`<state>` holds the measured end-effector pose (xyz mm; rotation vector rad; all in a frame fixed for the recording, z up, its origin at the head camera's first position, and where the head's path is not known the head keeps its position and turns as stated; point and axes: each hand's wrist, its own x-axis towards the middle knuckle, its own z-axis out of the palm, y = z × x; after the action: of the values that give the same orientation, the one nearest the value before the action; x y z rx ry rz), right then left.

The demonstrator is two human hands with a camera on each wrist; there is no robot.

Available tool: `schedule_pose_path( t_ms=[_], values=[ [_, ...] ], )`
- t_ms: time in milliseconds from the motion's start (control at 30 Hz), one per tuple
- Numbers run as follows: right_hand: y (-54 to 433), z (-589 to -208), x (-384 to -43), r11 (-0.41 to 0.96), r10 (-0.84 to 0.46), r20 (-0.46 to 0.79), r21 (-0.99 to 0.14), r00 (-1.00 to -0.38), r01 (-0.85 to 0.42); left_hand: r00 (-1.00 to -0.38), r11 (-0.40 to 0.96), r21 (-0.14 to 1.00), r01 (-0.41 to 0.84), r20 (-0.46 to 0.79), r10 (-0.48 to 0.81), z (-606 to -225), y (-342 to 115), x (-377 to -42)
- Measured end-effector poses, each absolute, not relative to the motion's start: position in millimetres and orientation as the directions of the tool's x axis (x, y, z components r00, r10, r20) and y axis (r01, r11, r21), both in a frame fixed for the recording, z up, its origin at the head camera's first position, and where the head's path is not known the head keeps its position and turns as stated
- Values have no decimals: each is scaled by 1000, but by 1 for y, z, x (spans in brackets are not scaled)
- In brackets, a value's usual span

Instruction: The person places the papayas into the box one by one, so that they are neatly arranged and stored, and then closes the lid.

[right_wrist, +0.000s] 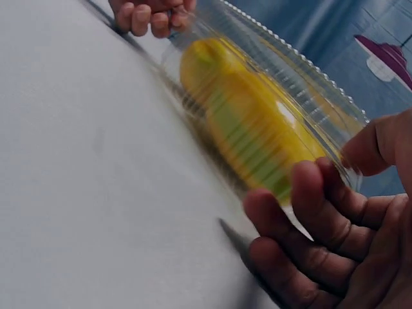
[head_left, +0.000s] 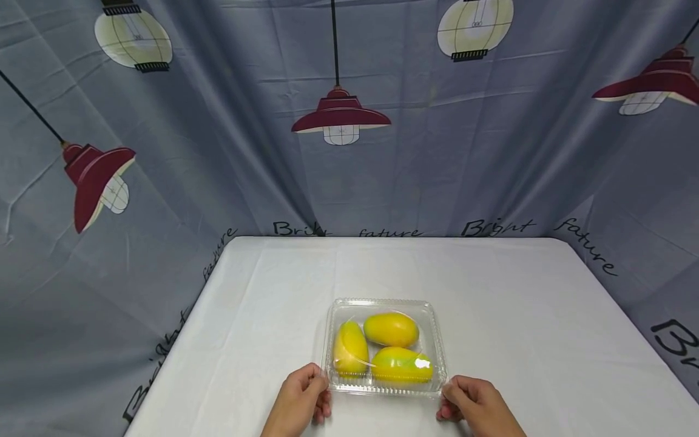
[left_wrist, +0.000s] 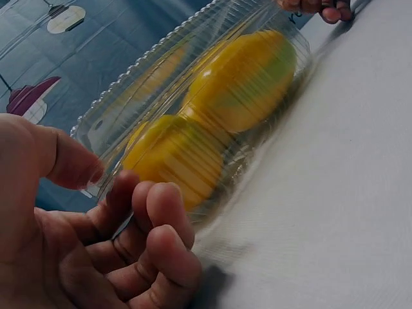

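A clear plastic clamshell box [head_left: 382,388] with its lid down lies on the white table. Inside it are three yellow mangoes: an upright one [head_left: 351,349] on the left, one at the back [head_left: 391,329] and a greenish one [head_left: 401,365] in front. At the box's front left corner my left hand [head_left: 301,397] pinches the rim between thumb and forefinger. My right hand [head_left: 474,402] pinches the rim at the front right corner in the same way. Both wrist views show the other fingers loosely curled below the rim, beside the box's ribbed wall [left_wrist: 212,129].
The white tablecloth [head_left: 273,315] reaches back to a blue-grey curtain [head_left: 415,182] printed with lamps and lettering. The curtain also stands along the left and right sides of the table.
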<state>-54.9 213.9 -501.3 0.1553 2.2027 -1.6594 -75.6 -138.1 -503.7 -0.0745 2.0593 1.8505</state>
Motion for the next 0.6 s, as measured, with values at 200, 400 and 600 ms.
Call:
schedule_pose_path(
  t_ms=[200, 400, 600],
  values=[
    [209, -503, -54, 281, -95, -394, -892, -914, 355, -930, 203, 947, -248, -292, 224, -501, -140, -74],
    [206, -503, -54, 292, -47, -396, -884, -917, 366, -931, 198, 952, -232, -277, 239, -505, -141, -75],
    [207, -503, -51, 309, -52, -382, -885, -923, 349, -927, 167, 957, -238, -275, 254, -503, -142, -75]
  ],
)
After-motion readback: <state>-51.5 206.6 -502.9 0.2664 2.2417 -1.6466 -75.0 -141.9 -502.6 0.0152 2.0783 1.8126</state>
